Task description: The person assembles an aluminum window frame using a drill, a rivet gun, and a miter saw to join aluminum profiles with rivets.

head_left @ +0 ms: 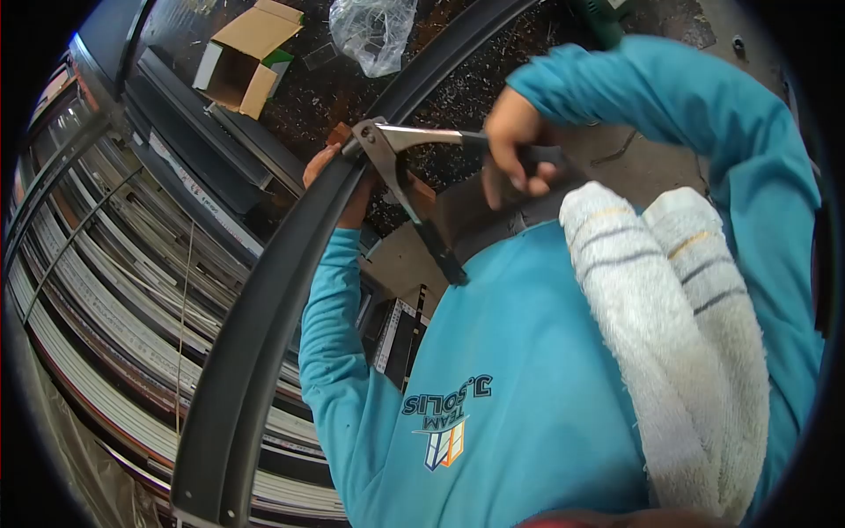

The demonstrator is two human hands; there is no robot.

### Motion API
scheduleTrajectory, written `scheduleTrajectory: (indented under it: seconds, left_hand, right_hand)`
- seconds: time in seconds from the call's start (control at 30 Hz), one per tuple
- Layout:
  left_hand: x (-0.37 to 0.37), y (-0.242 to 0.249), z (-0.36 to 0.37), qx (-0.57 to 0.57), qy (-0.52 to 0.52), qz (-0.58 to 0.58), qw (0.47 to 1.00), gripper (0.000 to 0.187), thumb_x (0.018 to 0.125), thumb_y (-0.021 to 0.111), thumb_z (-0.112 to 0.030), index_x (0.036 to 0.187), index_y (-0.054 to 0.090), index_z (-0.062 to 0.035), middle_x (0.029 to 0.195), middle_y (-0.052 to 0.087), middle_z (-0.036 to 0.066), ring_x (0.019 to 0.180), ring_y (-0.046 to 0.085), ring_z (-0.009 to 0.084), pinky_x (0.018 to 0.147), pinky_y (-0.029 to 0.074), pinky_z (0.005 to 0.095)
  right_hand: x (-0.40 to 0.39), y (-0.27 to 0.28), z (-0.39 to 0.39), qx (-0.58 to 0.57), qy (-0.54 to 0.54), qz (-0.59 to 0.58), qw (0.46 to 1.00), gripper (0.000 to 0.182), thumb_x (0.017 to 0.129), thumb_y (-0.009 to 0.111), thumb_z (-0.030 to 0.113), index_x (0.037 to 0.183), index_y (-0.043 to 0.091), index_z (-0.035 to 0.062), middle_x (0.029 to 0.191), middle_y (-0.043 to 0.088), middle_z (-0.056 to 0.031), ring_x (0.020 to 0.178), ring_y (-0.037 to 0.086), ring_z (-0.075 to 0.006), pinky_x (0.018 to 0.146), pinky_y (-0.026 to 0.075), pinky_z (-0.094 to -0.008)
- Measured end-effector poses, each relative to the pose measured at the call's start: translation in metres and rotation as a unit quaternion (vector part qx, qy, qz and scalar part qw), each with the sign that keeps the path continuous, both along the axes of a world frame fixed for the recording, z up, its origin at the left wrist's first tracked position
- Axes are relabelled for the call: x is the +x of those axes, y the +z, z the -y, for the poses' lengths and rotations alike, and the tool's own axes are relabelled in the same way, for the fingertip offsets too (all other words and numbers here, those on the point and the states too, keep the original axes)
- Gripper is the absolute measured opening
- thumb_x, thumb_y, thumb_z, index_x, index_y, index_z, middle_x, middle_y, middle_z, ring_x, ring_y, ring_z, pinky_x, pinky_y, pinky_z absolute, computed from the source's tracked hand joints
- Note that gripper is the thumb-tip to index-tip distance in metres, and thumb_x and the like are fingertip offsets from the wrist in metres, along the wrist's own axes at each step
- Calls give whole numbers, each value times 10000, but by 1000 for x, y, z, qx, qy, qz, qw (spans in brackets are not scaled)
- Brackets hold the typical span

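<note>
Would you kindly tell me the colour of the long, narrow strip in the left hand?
The strip is near-black, shown in the head view.

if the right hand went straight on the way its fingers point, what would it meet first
Probably the front of the teal shirt, past the fingertips of the right hand; the dark grey surface between them looks farther down, but depth is unclear.

open cardboard box (251, 40), crumpled clear plastic (374, 31), long strips (106, 330) stacked at left
</note>
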State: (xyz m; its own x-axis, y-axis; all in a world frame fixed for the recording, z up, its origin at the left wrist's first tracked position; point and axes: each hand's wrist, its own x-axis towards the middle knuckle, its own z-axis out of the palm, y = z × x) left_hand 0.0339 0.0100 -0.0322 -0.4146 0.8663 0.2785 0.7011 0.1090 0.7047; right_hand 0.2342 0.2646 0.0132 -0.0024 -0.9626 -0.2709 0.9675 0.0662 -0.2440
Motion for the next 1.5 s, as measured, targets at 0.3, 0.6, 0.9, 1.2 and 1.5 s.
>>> scheduleTrajectory:
  seconds: [0.3, 0.6, 0.9, 1.2, 1.5]
  left_hand:
    - [1, 3, 2, -20, 15, -3, 1000, 572, 670, 859, -120, 1140, 546, -30, 1101, 603, 127, 1025, 617, 246, 926, 486, 361]
    - [-6, -8, 4, -14, 7, -46, 999, 550, 651, 853, -130, 1112, 566, -38, 1075, 590, 111, 1033, 604, 269, 920, 478, 367]
    - [-10, 14, 9, -126, -23, 48, 991, 601, 676, 859, -178, 1164, 525, -77, 1104, 599, 92, 1051, 599, 244, 953, 469, 361]
    - [-25, 19, 23, -159, -79, -102, 979, 356, 691, 746, -205, 1033, 699, -117, 1061, 675, 103, 1038, 600, 306, 912, 475, 395]
    - [-38, -5, 18, -123, -108, -226, 960, 477, 666, 707, -294, 1117, 668, -143, 1124, 666, 105, 1094, 592, 288, 970, 435, 394]
  right_hand:
    - [29, 35, 114, -242, -522, 300, 761, 636, 697, 472, 65, 1303, 370, -99, 1269, 490, -289, 1222, 498, -401, 1081, 360, -501]
    - [-7, 48, 160, 83, -672, 126, 725, 150, 800, 630, 125, 896, 560, 33, 770, 608, -91, 676, 637, -206, 655, 551, -341]
    - [163, 122, 18, 491, -418, -525, 556, 544, 792, 676, 131, 1292, 484, 36, 1142, 565, -161, 1053, 575, -278, 927, 455, -376]
    - [341, 198, -5, 703, 110, -75, 699, 123, 733, 643, 58, 842, 671, 8, 698, 678, -113, 599, 661, -205, 559, 538, -330]
    - [409, 124, -109, 908, -190, -112, 355, 194, 781, 619, 192, 888, 664, 37, 700, 643, -84, 631, 611, -184, 572, 477, -355]
